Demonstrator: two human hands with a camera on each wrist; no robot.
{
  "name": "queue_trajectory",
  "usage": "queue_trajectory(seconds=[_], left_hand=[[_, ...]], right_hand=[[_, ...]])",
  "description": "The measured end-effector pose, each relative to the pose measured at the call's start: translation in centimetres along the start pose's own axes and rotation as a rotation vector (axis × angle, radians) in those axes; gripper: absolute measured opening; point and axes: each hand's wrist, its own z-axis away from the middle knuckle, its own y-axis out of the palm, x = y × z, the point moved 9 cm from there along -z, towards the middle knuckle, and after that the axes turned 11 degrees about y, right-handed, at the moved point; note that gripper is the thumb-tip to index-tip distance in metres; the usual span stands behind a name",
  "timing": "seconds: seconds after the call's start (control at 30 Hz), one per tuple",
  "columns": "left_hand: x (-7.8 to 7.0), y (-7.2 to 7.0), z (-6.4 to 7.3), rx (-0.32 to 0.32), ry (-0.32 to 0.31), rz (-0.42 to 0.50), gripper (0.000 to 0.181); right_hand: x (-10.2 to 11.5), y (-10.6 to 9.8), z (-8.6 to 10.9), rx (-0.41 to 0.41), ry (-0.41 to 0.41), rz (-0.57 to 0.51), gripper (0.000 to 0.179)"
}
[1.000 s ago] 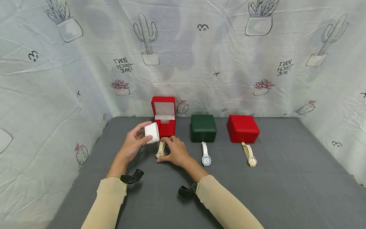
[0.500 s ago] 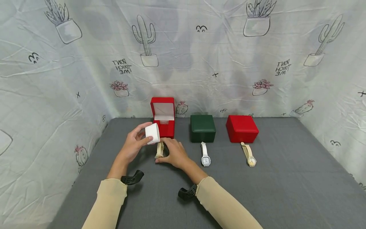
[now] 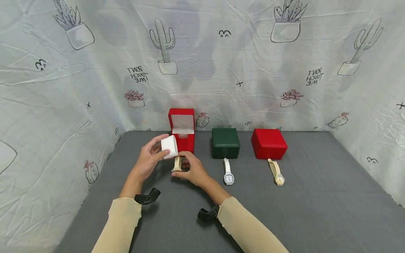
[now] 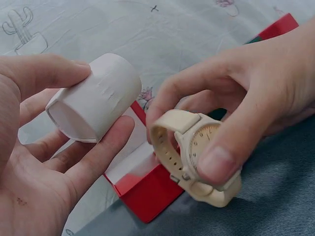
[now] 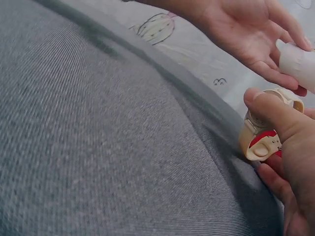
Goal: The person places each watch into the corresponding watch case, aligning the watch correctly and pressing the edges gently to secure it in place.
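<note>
My left hand holds a white watch cushion between thumb and fingers, in front of an open red watch box with a pale lining. Just right of it, my right hand pinches a cream wristwatch. In the left wrist view the thumb lies across the dial of that wristwatch, and its strap curves in a loop. The cushion is a hollow-ended white roll, apart from the watch. The right wrist view shows the watch beneath the right thumb.
A closed green box and a closed red box stand to the right. A white watch lies before the green box, a cream watch before the red one. A printed curtain hangs behind the grey table.
The right hand has lifted the cream watch slightly and tilted it, so its dial no longer faces the head camera. The left hand still holds the cushion in nearly the same place.
</note>
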Motion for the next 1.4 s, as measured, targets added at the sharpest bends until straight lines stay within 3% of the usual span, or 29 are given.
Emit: queue_trajectory(seconds=[0.13, 0.37, 0.6, 0.83, 0.93, 1.4], left_hand=[[-0.3, 0.0, -0.1, -0.008, 0.012, 0.016, 0.060], [0.0, -0.1, 0.0, -0.015, -0.034, -0.093, 0.060], [-0.2, 0.0, -0.1, -0.024, -0.036, -0.101, 0.058], [-0.5, 1.0, 0.0, 0.024, -0.034, -0.080, 0.055], [-0.5, 1.5, 0.0, 0.052, -0.024, -0.041, 0.056], [0.0, 2.9, 0.1, 0.198, 0.000, -0.106, 0.056]], right_hand=[[1.1, -0.8, 0.7, 0.005, 0.027, -0.106, 0.061], [2.2, -2.2, 1.5, 0.018, 0.056, -0.246, 0.056], [1.2, -3.2, 1.2, -0.002, 0.136, -0.472, 0.050], [-0.5, -2.9, 1.1, 0.020, 0.235, -0.724, 0.043], [-1.0, -2.7, 1.0, 0.017, 0.245, -0.771, 0.040], [-1.4, -2.6, 1.0, -0.001, 0.284, -0.795, 0.045]])
